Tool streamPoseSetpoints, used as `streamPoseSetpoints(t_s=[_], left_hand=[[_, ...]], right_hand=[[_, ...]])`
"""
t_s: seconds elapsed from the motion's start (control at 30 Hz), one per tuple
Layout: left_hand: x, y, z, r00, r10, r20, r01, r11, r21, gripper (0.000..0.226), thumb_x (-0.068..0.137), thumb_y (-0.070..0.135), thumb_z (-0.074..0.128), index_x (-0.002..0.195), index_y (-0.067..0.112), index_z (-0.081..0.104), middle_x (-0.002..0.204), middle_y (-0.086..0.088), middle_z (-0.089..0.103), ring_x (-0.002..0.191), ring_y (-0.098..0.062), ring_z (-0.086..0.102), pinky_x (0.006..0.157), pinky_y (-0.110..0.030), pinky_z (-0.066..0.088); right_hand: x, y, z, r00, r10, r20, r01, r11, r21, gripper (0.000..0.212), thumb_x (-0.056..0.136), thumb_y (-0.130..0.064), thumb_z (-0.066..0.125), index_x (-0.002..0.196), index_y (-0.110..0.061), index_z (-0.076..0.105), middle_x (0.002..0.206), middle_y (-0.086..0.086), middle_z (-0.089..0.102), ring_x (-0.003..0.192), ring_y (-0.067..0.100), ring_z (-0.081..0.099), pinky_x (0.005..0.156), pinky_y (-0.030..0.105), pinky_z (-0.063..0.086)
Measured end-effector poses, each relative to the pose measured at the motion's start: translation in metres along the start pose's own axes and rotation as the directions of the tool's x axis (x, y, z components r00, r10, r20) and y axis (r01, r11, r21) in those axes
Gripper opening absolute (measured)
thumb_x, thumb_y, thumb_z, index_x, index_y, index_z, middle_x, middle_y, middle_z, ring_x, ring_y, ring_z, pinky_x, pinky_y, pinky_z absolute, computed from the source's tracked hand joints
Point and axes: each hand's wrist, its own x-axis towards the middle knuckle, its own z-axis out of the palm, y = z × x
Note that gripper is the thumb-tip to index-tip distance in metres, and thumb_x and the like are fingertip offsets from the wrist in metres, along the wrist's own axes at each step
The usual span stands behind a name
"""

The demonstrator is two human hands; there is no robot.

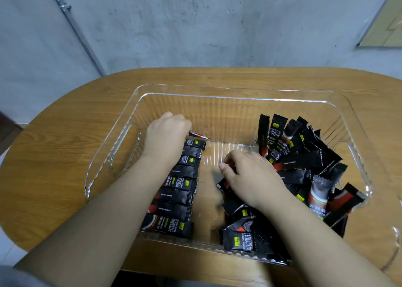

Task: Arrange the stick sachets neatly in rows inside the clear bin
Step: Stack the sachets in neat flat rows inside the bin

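Nearest, at 6 o'clock, two bare forearms enter from the bottom edge and reach into the clear bin (121, 134), which sits on a rounded wooden table (65, 147). Inside the bin, at about 8 o'clock from its middle, a tidy row of sachets (180, 191) runs front to back along the left wall — black stick packs laid flat, side by side, long edges touching, yellow-green marks and white print facing up. At 4 to 5 o'clock lies the loose pile of sachets (304, 178), heaped without order against the right wall; some lie flat at the front corner, others overlap at angles. A bare strip of bin floor separates row and pile. The right hand (250, 175) rests palm down on the near-left edge of the pile, fingers curled over the packs beneath (whether it actually grips one cannot be told, the fingertips being hidden). Farther in, at 10 o'clock, the left hand (167, 132) hovers over the far end of the row, fingers closed around a single sachet (199, 135) — its thin red-and-black end pokes out to the right of the knuckles, just above the last pack in the row. At 2 o'clock several sachets of the pile stand nearly upright, leaning on the bin's far right wall. Beyond the table, at 12 o'clock, a grey concrete wall (195, 25) with a metal conduit (71, 23) slanting down at 11 o'clock.
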Motion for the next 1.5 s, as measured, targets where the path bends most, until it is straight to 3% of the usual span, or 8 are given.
streamPoseSetpoints(t_s=[0.23,0.67,0.9,1.07,1.23,1.33,1.4,1.5], left_hand=[[-0.001,-0.001,0.014,0.999,0.028,0.015,-0.030,0.979,0.203,0.039,0.038,0.003,0.088,0.059,0.020,0.060,0.055,0.006,0.052,0.054,-0.019,0.047,0.047,-0.022,0.022],[-0.006,-0.003,0.026,0.996,0.093,0.003,-0.091,0.959,0.268,0.037,0.036,0.007,0.091,0.059,0.021,0.067,0.061,0.007,0.054,0.056,-0.017,0.049,0.049,-0.022,0.023],[-0.007,-0.001,0.025,0.995,0.095,0.043,-0.103,0.955,0.279,0.043,0.029,0.011,0.094,0.057,0.022,0.063,0.061,0.007,0.051,0.056,-0.017,0.049,0.049,-0.022,0.023],[-0.005,-0.001,0.024,0.996,0.090,-0.015,-0.082,0.956,0.280,0.044,0.030,0.006,0.092,0.055,0.018,0.058,0.058,0.003,0.050,0.051,-0.020,0.049,0.048,-0.021,0.022],[-0.006,-0.003,0.026,0.998,0.049,-0.050,-0.038,0.980,0.198,0.039,0.044,-0.002,0.086,0.065,0.015,0.058,0.062,0.001,0.051,0.051,-0.021,0.051,0.046,-0.023,0.022],[-0.006,0.001,0.019,0.985,0.168,-0.047,-0.162,0.979,0.123,0.032,0.059,-0.001,0.079,0.080,0.019,0.068,0.077,0.004,0.057,0.071,-0.019,0.054,0.052,-0.026,0.032],[-0.005,0.006,0.016,0.963,0.267,0.024,-0.268,0.963,0.015,0.034,0.075,0.000,0.068,0.103,0.019,0.068,0.096,0.002,0.060,0.089,-0.022,0.053,0.064,-0.032,0.041],[-0.008,0.011,0.015,0.897,0.431,0.093,-0.433,0.901,0.002,0.048,0.070,0.002,0.073,0.115,0.020,0.066,0.105,0.000,0.061,0.096,-0.024,0.055,0.072,-0.037,0.046]], right_hand=[[0.000,0.000,0.000,1.000,0.000,0.026,0.000,1.000,-0.022,0.036,0.097,-0.047,0.036,0.113,-0.021,0.055,0.116,0.002,0.060,0.115,0.023,0.046,0.096,0.033,0.031],[-0.001,-0.001,-0.002,0.999,-0.012,0.032,0.014,0.999,-0.045,0.036,0.098,-0.046,0.036,0.114,-0.020,0.055,0.118,0.000,0.059,0.116,0.022,0.046,0.097,0.032,0.031],[-0.001,-0.001,-0.002,0.999,-0.006,0.047,0.008,0.999,-0.047,0.035,0.098,-0.045,0.037,0.113,-0.021,0.056,0.118,0.000,0.059,0.117,0.022,0.045,0.100,0.034,0.030],[0.000,0.000,-0.001,0.999,-0.009,0.049,0.011,0.998,-0.058,0.036,0.097,-0.047,0.037,0.113,-0.021,0.056,0.118,0.001,0.059,0.117,0.023,0.046,0.101,0.034,0.030],[-0.001,0.000,-0.001,0.999,-0.015,0.043,0.017,0.998,-0.058,0.036,0.097,-0.046,0.037,0.113,-0.020,0.056,0.119,0.002,0.059,0.117,0.023,0.046,0.101,0.034,0.030],[-0.001,0.000,-0.001,0.999,-0.018,0.045,0.020,0.998,-0.062,0.036,0.097,-0.047,0.037,0.114,-0.021,0.055,0.120,0.001,0.059,0.118,0.022,0.045,0.102,0.034,0.029],[-0.001,0.000,-0.001,0.999,-0.019,0.040,0.021,0.998,-0.064,0.036,0.097,-0.046,0.037,0.113,-0.020,0.055,0.119,0.001,0.059,0.117,0.022,0.046,0.102,0.034,0.029],[-0.002,0.000,-0.001,0.999,-0.022,0.035,0.024,0.998,-0.066,0.036,0.097,-0.046,0.037,0.112,-0.019,0.056,0.118,0.001,0.059,0.116,0.022,0.046,0.101,0.034,0.030]])
